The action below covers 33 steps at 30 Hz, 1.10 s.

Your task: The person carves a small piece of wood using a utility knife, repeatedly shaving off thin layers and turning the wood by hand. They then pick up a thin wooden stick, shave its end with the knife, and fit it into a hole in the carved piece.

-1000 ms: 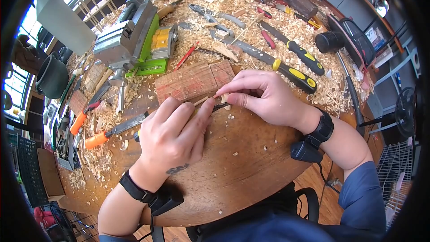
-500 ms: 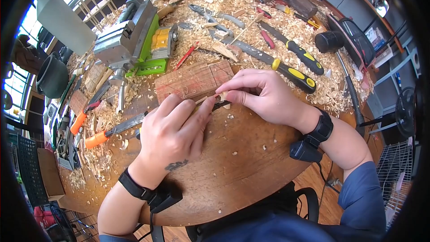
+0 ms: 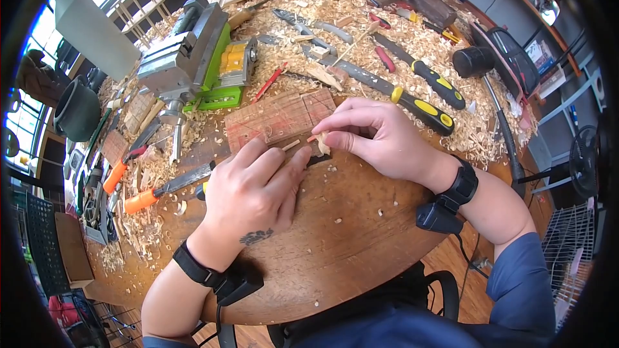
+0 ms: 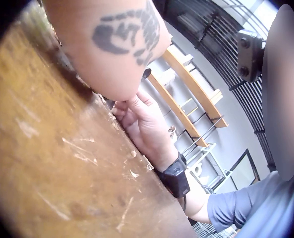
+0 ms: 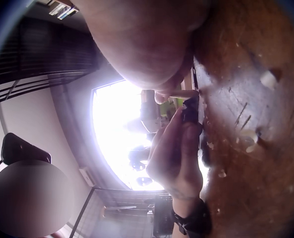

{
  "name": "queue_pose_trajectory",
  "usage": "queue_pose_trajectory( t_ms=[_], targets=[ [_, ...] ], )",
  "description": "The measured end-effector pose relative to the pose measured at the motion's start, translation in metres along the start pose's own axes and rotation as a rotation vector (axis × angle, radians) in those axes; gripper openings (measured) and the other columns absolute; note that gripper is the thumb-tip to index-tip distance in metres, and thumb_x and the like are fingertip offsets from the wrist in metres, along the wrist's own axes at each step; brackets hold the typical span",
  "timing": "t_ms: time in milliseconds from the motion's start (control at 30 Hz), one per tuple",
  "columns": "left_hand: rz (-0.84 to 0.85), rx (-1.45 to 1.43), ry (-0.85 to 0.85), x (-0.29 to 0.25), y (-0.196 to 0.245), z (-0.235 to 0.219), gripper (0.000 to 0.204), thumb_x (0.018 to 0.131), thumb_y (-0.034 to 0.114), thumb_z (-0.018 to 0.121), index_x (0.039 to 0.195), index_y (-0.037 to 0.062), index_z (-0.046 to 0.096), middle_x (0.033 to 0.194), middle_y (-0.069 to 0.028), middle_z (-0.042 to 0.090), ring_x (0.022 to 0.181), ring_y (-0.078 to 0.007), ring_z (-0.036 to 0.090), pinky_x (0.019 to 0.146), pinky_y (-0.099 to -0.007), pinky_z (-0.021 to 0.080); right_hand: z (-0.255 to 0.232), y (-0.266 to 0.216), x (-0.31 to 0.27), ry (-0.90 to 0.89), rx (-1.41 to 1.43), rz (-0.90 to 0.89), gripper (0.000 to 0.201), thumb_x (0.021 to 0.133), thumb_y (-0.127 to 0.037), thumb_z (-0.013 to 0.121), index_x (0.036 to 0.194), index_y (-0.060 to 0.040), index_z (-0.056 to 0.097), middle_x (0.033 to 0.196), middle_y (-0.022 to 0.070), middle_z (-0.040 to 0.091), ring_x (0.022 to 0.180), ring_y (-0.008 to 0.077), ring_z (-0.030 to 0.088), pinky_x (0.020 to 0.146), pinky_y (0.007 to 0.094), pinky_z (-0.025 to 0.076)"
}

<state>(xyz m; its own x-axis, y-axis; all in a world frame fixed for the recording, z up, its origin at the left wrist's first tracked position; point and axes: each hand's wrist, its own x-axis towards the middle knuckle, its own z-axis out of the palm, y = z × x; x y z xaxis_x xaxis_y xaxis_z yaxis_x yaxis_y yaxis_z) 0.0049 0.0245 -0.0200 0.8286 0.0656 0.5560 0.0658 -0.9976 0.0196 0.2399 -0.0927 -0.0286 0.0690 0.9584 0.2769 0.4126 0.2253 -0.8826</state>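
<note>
My left hand (image 3: 248, 193) is curled over a dark tool (image 5: 190, 110). The tool's dark flat end (image 3: 318, 159) shows beyond my fingertips, and a black and yellow end (image 3: 202, 191) pokes out behind the hand. A thin wooden stick (image 3: 292, 145) runs from under the left fingers toward my right hand (image 3: 380, 138), whose thumb and index finger pinch near its reddish tip. A pale curled wood shaving (image 3: 323, 144) hangs below the right fingertips. Just beyond both hands lies a flat board (image 3: 267, 119) with red marks. In the left wrist view the left forearm hides most of the work.
A metal vise (image 3: 171, 64) stands at the back left. Orange-handled chisels (image 3: 140, 201) lie left of my hands. Yellow and black handled tools (image 3: 422, 109) and a black mallet (image 3: 474, 61) rest on wood shavings (image 3: 361, 45). The table's curved edge (image 3: 361, 290) runs near my body.
The left fingertips have drawn slightly away from the right fingertips, opening a small gap. More of the pale shaving now shows below the right thumb. Both forearms stay nearly in place.
</note>
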Motion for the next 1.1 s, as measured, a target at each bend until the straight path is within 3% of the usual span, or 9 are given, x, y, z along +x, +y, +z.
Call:
queue_pose_trajectory(
  t_ms=[33,167,267,367,433,1100],
  targets=[
    [0.028,0.004,0.031,0.0,-0.001,0.001,0.044,0.075,0.012,0.08,0.12,0.0081,0.082,0.078,0.0,0.054,0.071,-0.0192,0.057,0.055,-0.0325,0.05,0.0,-0.001,-0.001,0.012,-0.029,-0.016,0.018,0.103,-0.012,0.078,0.118,-0.0025,0.082,0.108,0.0048,0.076,0.093,0.0105,0.068,0.082,0.0257,0.053],
    [0.019,-0.016,0.043,-0.001,0.0,0.0,0.044,0.076,0.012,0.08,0.12,0.0075,0.082,0.078,-0.0001,0.055,0.07,-0.019,0.057,0.055,-0.0324,0.05,0.002,0.001,-0.001,0.03,0.062,0.059,0.017,0.103,-0.013,0.079,0.116,-0.0028,0.082,0.109,0.0039,0.075,0.09,0.0083,0.066,0.079,0.0241,0.052],
    [0.027,-0.019,0.082,0.0,0.0,0.0,0.045,0.075,0.012,0.08,0.12,0.0069,0.082,0.079,-0.0003,0.057,0.069,-0.019,0.056,0.055,-0.0324,0.049,0.004,0.002,0.0,0.051,0.042,-0.004,0.018,0.1,-0.019,0.082,0.112,-0.0048,0.083,0.101,0.0064,0.08,0.076,0.0099,0.064,0.069,0.0265,0.052],
    [-0.032,-0.054,0.052,0.002,0.005,-0.007,0.042,0.076,0.002,0.083,0.118,0.0012,0.082,0.086,-0.0079,0.068,0.071,-0.0247,0.063,0.06,-0.0359,0.052,0.002,0.0,0.0,0.041,0.008,0.019,0.018,0.1,-0.018,0.082,0.111,-0.0043,0.084,0.1,0.0062,0.08,0.075,0.0102,0.064,0.069,0.0269,0.052],
    [-0.031,-0.047,0.07,0.003,0.005,-0.007,0.042,0.076,0.0,0.083,0.118,0.001,0.082,0.087,-0.0083,0.068,0.071,-0.0247,0.063,0.06,-0.036,0.052,0.0,-0.001,-0.001,-0.002,-0.007,0.038,0.017,0.102,-0.014,0.08,0.115,-0.0033,0.082,0.105,0.0027,0.076,0.084,0.0066,0.064,0.073,0.023,0.05],
    [-0.108,-0.108,-0.01,0.005,0.008,-0.008,0.038,0.081,0.002,0.08,0.119,0.0013,0.081,0.086,-0.0083,0.067,0.072,-0.0267,0.062,0.062,-0.0383,0.053,0.001,-0.002,-0.001,-0.01,0.037,0.112,0.018,0.103,-0.013,0.079,0.116,-0.0017,0.081,0.109,0.0046,0.077,0.093,0.0082,0.068,0.08,0.0239,0.054]
  ],
)
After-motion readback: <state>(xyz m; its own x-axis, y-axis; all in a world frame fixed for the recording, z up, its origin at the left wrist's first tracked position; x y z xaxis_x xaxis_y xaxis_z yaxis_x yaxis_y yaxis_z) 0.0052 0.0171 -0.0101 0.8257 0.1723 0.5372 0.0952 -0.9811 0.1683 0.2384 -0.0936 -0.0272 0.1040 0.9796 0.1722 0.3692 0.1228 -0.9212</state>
